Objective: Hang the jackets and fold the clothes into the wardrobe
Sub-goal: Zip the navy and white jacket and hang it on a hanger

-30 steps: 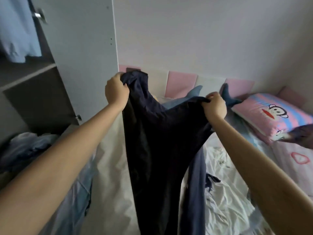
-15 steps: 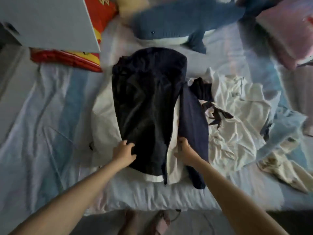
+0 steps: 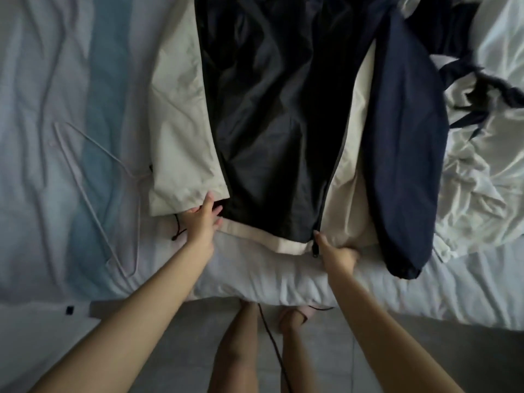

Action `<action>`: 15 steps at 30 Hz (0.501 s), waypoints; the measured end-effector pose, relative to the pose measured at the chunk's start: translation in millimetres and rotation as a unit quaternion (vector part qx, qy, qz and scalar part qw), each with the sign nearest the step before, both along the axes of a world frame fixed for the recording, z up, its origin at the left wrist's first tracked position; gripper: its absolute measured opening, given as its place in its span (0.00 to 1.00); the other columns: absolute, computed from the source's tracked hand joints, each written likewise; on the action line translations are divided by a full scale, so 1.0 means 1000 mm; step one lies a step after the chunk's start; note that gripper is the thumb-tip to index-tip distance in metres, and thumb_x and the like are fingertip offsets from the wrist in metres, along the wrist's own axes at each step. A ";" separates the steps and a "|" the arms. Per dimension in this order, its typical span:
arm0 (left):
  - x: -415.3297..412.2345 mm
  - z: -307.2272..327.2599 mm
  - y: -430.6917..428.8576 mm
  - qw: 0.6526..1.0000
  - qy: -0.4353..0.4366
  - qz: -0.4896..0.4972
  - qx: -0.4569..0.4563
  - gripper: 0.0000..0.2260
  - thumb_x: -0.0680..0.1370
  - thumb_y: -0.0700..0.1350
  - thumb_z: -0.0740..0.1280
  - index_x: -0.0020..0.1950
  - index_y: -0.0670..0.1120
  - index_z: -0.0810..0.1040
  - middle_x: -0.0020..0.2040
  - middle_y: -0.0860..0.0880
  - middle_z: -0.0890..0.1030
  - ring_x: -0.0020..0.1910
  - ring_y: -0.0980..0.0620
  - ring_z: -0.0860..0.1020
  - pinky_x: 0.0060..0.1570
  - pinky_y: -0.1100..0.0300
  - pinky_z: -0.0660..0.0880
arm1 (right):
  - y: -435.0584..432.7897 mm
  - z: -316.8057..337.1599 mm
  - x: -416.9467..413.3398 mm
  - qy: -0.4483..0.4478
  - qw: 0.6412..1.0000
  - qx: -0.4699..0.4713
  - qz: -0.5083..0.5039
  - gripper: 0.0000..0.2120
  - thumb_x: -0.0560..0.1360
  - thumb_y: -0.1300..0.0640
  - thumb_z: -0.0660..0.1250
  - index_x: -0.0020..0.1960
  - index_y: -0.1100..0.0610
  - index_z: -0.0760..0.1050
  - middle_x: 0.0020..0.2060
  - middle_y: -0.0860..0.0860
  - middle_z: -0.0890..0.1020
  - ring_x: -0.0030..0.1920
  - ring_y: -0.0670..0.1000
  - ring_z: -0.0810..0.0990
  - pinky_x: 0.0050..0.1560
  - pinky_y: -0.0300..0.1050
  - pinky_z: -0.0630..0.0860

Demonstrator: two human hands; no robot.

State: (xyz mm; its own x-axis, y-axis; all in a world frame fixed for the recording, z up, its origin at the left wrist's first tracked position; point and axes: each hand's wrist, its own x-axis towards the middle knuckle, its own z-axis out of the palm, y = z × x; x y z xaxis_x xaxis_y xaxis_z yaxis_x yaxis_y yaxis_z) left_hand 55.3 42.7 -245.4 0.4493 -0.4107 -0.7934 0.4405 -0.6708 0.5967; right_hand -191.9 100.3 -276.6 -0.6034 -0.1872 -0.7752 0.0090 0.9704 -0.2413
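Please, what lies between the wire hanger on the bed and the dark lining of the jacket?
In the head view, the jacket's cream panel lies between the hanger and the dark lining. Its near edge almost reaches the hanger's neck.

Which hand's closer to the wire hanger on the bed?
Left. The left hand rests on the jacket hem just right of the hanger. The right hand grips the hem by the zipper, farther right, across the dark lining.
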 end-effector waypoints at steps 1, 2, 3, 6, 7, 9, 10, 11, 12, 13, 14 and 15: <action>0.000 0.002 -0.005 0.999 0.016 0.036 0.002 0.09 0.78 0.49 0.67 0.52 0.46 0.72 0.39 0.54 0.77 0.38 0.59 0.78 0.32 0.66 0.70 | -0.001 -0.001 0.002 -0.003 1.000 -0.015 -0.019 0.55 0.50 0.34 0.77 0.66 0.65 0.65 0.57 0.60 0.77 0.55 0.59 0.79 0.55 0.52 0.78; 0.001 0.004 -0.008 0.997 0.029 0.068 0.003 0.08 0.77 0.50 0.68 0.47 0.47 0.72 0.33 0.56 0.76 0.30 0.61 0.75 0.26 0.68 0.66 | 0.000 0.000 0.004 -0.014 0.999 -0.034 -0.032 0.52 0.50 0.37 0.79 0.64 0.64 0.67 0.53 0.60 0.79 0.51 0.59 0.81 0.52 0.52 0.79; 0.002 0.005 -0.012 0.995 0.043 0.094 -0.001 0.09 0.77 0.50 0.68 0.43 0.48 0.71 0.27 0.57 0.73 0.23 0.62 0.70 0.20 0.69 0.61 | 0.001 0.000 0.004 -0.026 0.998 -0.051 -0.032 0.45 0.54 0.42 0.80 0.61 0.65 0.69 0.49 0.59 0.81 0.47 0.57 0.82 0.49 0.51 0.81; 0.000 0.011 -0.018 0.982 0.086 0.168 -0.024 0.08 0.80 0.45 0.65 0.41 0.49 0.71 0.29 0.57 0.70 0.17 0.61 0.65 0.16 0.70 0.56 | 0.010 0.011 0.004 -0.060 0.995 -0.077 -0.005 0.21 0.67 0.56 0.78 0.51 0.66 0.74 0.39 0.58 0.81 0.36 0.53 0.81 0.33 0.42 0.81; -0.004 0.013 -0.017 0.977 0.095 0.187 -0.028 0.08 0.81 0.42 0.63 0.42 0.48 0.71 0.32 0.55 0.70 0.17 0.61 0.66 0.16 0.70 0.58 | 0.013 0.019 0.002 -0.069 0.994 -0.088 -0.006 0.17 0.68 0.59 0.77 0.49 0.65 0.74 0.37 0.57 0.81 0.34 0.52 0.80 0.30 0.39 0.80; -0.016 0.021 -0.016 0.975 0.083 0.204 -0.033 0.09 0.81 0.38 0.61 0.42 0.45 0.70 0.35 0.51 0.70 0.18 0.62 0.69 0.18 0.71 0.62 | 0.016 0.031 -0.001 -0.105 0.989 -0.100 -0.016 0.12 0.69 0.61 0.76 0.46 0.66 0.75 0.35 0.57 0.81 0.34 0.51 0.81 0.30 0.38 0.80; -0.030 0.025 -0.010 0.976 0.071 0.203 -0.028 0.09 0.81 0.37 0.60 0.41 0.44 0.70 0.34 0.50 0.71 0.18 0.62 0.71 0.20 0.72 0.65 | 0.023 0.039 -0.007 -0.121 0.987 -0.099 -0.026 0.11 0.69 0.61 0.76 0.44 0.66 0.76 0.35 0.58 0.81 0.35 0.51 0.82 0.31 0.38 0.80; -0.039 0.032 -0.006 0.977 0.059 0.205 -0.026 0.08 0.81 0.36 0.61 0.41 0.43 0.70 0.34 0.49 0.72 0.18 0.62 0.71 0.22 0.71 0.68 | 0.025 0.044 -0.009 -0.147 0.983 -0.103 -0.036 0.10 0.69 0.61 0.76 0.43 0.65 0.76 0.35 0.58 0.82 0.35 0.51 0.83 0.32 0.37 0.80; -0.047 0.038 -0.003 0.976 0.053 0.208 -0.030 0.06 0.80 0.36 0.61 0.43 0.42 0.70 0.34 0.48 0.73 0.19 0.62 0.72 0.24 0.70 0.71 | 0.027 0.047 -0.009 -0.175 0.977 -0.110 -0.047 0.09 0.70 0.62 0.75 0.42 0.65 0.76 0.35 0.59 0.82 0.36 0.51 0.83 0.32 0.37 0.80; -0.056 0.044 0.005 0.976 0.053 0.209 -0.036 0.02 0.80 0.36 0.62 0.48 0.41 0.71 0.35 0.48 0.74 0.20 0.62 0.73 0.26 0.70 0.73 | 0.028 0.055 -0.010 -0.199 0.971 -0.121 -0.053 0.08 0.71 0.63 0.74 0.42 0.66 0.76 0.35 0.59 0.82 0.36 0.51 0.83 0.33 0.37 0.79; -0.065 0.050 0.013 0.977 0.057 0.204 -0.040 0.05 0.79 0.37 0.64 0.54 0.40 0.71 0.36 0.48 0.75 0.22 0.61 0.74 0.29 0.69 0.74 | 0.030 0.063 -0.011 -0.220 0.964 -0.136 -0.057 0.07 0.71 0.64 0.73 0.43 0.66 0.76 0.35 0.58 0.82 0.36 0.50 0.84 0.34 0.37 0.79; -0.074 0.054 0.022 0.978 0.064 0.194 -0.044 0.12 0.78 0.37 0.66 0.60 0.39 0.70 0.38 0.48 0.76 0.24 0.61 0.75 0.31 0.68 0.75 | 0.032 0.070 -0.014 -0.239 0.957 -0.154 -0.058 0.06 0.72 0.64 0.72 0.43 0.66 0.76 0.34 0.57 0.82 0.36 0.50 0.84 0.36 0.37 0.79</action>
